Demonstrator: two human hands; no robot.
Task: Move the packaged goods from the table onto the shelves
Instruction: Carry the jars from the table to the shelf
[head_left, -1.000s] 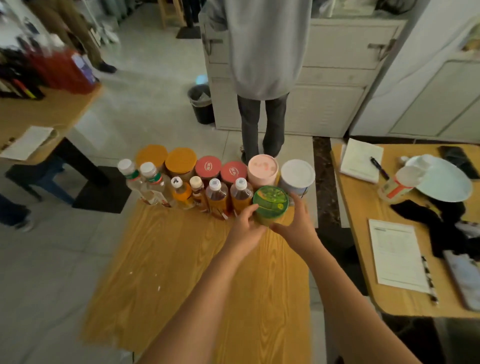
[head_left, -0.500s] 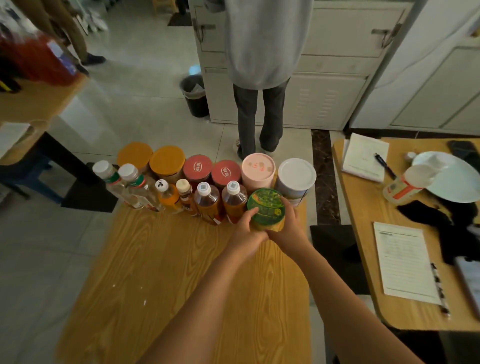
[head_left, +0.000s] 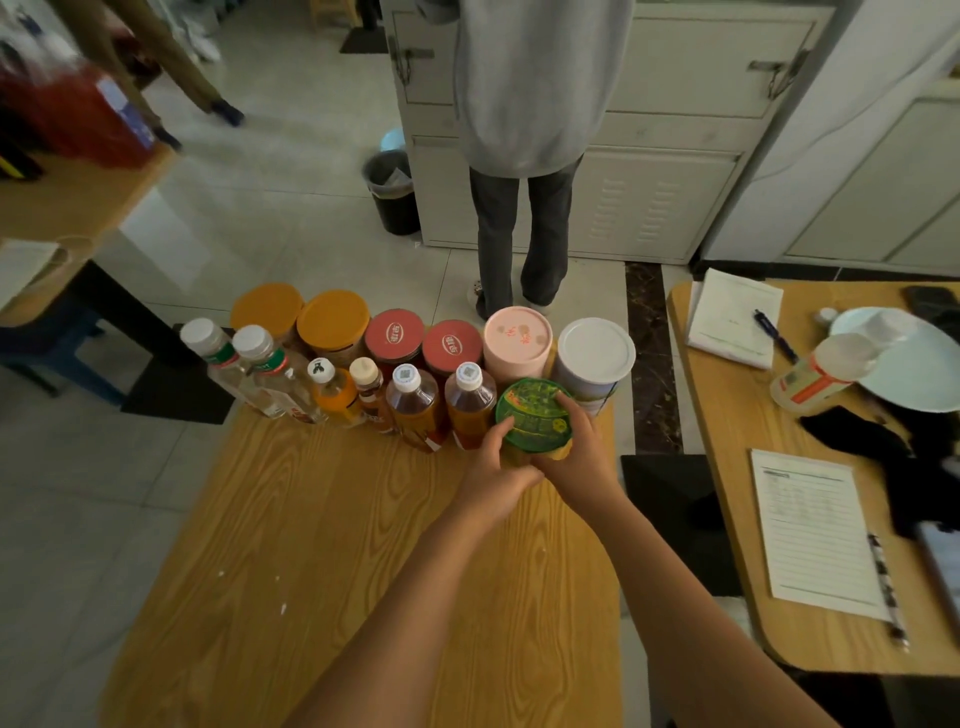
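Pick-up step in hand: left hand (head_left: 496, 470) and right hand (head_left: 579, 452) grasp the green cup (head_left: 535, 422), on or just off the table (head_left: 311, 545), at the bottle (head_left: 470, 405) row's 3 o'clock end, white tin (head_left: 592, 358) at its 1 o'clock. Next: lift clear of neighbours; shelves not in view

Head-worn camera looks forward and down, close above the wooden table (head_left: 291, 545).

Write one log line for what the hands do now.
left hand: grips green-lidded cup | right hand: grips same cup | cup: beside amber bottle | shelves: not in view
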